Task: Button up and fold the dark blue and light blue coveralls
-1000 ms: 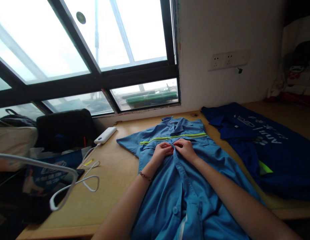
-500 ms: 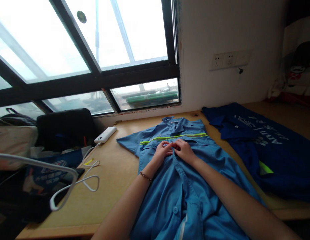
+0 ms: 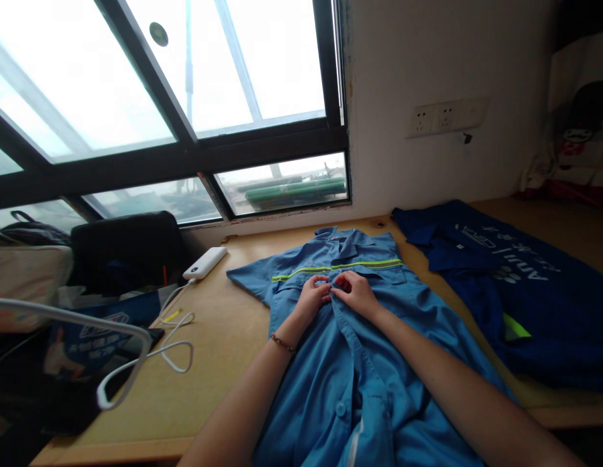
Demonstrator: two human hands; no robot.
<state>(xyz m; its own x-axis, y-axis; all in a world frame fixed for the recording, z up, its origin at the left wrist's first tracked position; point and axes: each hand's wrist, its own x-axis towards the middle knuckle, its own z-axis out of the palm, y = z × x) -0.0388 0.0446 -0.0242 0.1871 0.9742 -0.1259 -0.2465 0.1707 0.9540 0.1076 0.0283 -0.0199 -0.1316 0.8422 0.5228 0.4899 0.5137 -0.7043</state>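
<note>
Head view, shirt: blue shirt (image 3: 325,370) lay face up on the wooden table (image 3: 223,370), collar toward frame ctr, hem end running off bottom edge, one sleeve out to the left
Shirt band: yellow-green reflective band (image 3: 301,271) crossed the chest, just above both hands
Placket: front placket (image 3: 348,334) ran from the fingers down toward bottom ctr, raised & wavy; a button (image 3: 341,408) showed low on the front
L hand: left hand (image 3: 315,299), frame ctr, was mostly closed, fingers bent, tips gathered on cloth at the placket; looked like a light pinch, exact hold partly hidden
R hand: right hand (image 3: 356,295), just right of L hand, had fingers curled w/ a small gap btwn thumb & forefinger; thumb tip sat on the placket edge & seemed to pinch it; couldn't tell if a button was under the fingertips
Handling: cloth looked light, soft, floppy, prob. not slippery or fragile; loose folds seemed apt to shift
Where to hold: placket edge seemed best, thumb + forefinger each side, close to the fastening
Right side: dark blue shirt (image 3: 549,285) w/ white print lay nearby, mid-right of frame
Left side: white power bank (image 3: 205,264) sat at table's edge, left of ctr, w/ white cable (image 3: 67,312) lower left
</note>
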